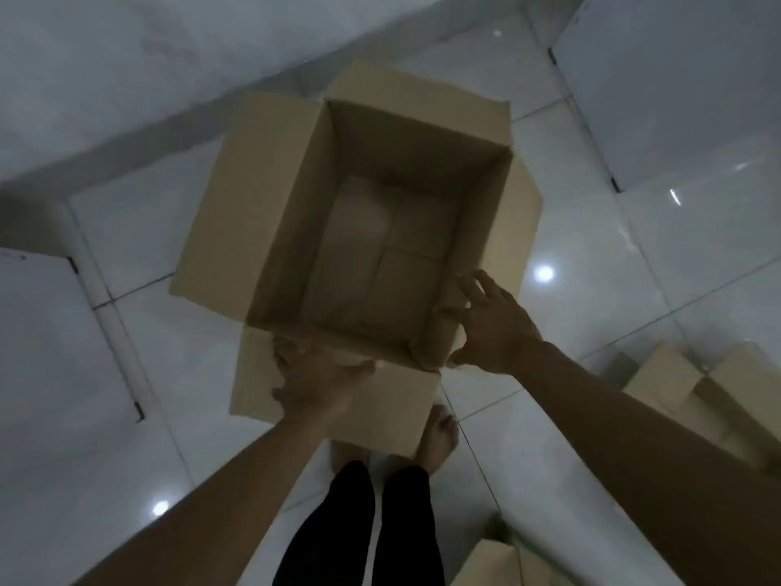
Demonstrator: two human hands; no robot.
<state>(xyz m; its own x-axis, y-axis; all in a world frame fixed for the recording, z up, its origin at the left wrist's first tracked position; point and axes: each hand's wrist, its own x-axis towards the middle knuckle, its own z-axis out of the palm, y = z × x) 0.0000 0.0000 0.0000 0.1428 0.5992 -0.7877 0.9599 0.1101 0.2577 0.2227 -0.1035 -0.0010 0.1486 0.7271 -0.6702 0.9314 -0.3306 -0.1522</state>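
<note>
My left hand (pixel 321 384) lies palm down on the near flap (pixel 380 416) of the open cardboard box (pixel 405 137). Its fingers reach up to the fold at the rim and its thumb points toward the right. It looks flat and relaxed rather than clenched.

My right hand (pixel 494 327) is at the box's near right corner, well apart from the left. Its fingers are spread over the end of the right flap (pixel 524 213) and its thumb sits lower, by the corner edge. A bent piece of cardboard (pixel 448 332) stands between thumb and fingers. I cannot tell whether the hand grips it or only presses against it.

The box stands upright on the floor directly ahead of me, between and just beyond both hands. Its mouth faces up and all four flaps are folded outward. The left flap (pixel 249 196) is wide and flat, and the far flap (pixel 414 90) leans toward the wall (pixel 126 57). Inside I see only the folded bottom panels, dim in shadow.

Under the near flap my bare foot (pixel 439 437) shows, and below it are my legs in black trousers (pixel 359 526).

The floor (pixel 591 255) is glossy white tile with dark grout lines and bright spots of reflected light. More cardboard boxes (pixel 676 378) sit to my right, and another one (pixel 494 564) is at the bottom edge. White panels stand at the left (pixel 42 332) and the upper right (pixel 676 78).
</note>
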